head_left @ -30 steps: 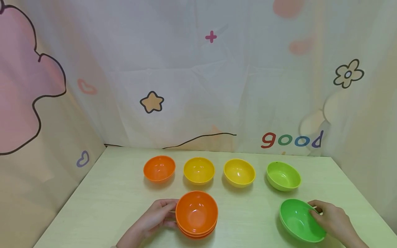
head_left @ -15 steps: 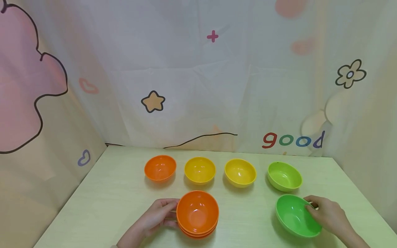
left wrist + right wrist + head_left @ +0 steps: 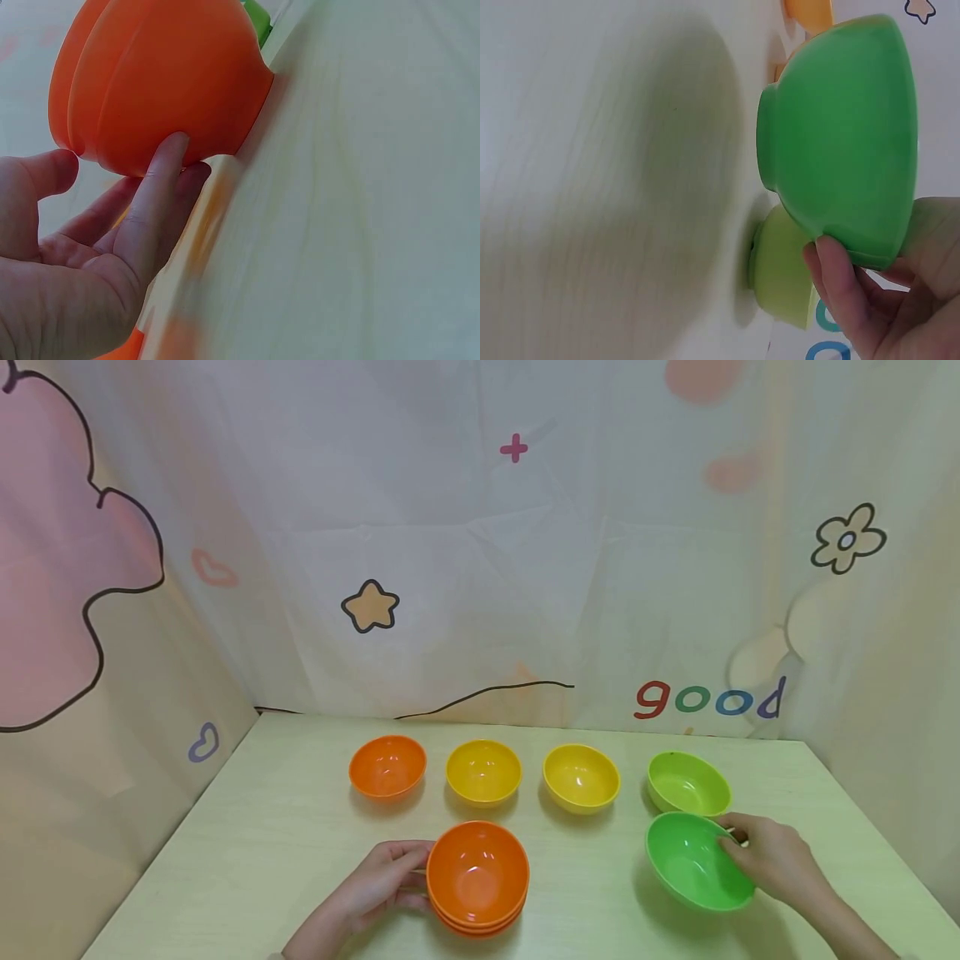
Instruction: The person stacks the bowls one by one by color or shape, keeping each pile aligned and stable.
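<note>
In the head view my left hand (image 3: 382, 885) touches the left side of a stack of orange bowls (image 3: 477, 877) near the front of the table. The left wrist view shows its fairly straight fingers against the outside of the stack (image 3: 180, 82), the thumb by the upper rims. My right hand (image 3: 776, 860) pinches the right rim of a green bowl (image 3: 693, 864), thumb inside. Seen from the right wrist, this green bowl (image 3: 847, 142) is tilted and hangs above the table, its shadow below. Just behind it stands a lime-green bowl (image 3: 686, 785), its front edge partly covered.
Along the back of the table (image 3: 262, 827) stand an orange bowl (image 3: 387, 768), a yellow bowl (image 3: 483, 772) and another yellow bowl (image 3: 581, 778), in one row with the lime-green one. A printed curtain (image 3: 450, 552) closes off the back and sides.
My right hand has lifted the green bowl and carried it left and away from me, close to the lime-green bowl. The left hand and the orange stack have stayed in place.
</note>
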Demonstrator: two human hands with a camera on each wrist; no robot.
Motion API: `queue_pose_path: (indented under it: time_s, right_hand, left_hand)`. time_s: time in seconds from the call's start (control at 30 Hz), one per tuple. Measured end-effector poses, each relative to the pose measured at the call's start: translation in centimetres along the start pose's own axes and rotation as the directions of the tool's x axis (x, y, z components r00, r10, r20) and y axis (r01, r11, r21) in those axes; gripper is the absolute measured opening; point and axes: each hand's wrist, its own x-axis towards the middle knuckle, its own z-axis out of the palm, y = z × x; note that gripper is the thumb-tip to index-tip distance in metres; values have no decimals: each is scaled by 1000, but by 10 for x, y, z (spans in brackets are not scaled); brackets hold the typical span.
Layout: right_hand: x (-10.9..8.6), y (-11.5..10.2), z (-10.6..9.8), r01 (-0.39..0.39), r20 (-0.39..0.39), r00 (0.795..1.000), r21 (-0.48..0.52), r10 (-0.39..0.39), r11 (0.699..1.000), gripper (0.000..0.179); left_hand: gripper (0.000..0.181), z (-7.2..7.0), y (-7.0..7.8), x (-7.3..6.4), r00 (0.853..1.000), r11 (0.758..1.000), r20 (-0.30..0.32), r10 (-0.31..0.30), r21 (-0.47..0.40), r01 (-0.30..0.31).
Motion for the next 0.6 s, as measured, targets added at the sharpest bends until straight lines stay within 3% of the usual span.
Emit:
queue_pose_path:
  time_s: [0.6]
  right_hand:
    - [21,-40,2,114,-34,993,-4,-114,993,12]
  left_hand:
    - [50,0,-1,1,1000,1000,-9,-3,12,3]
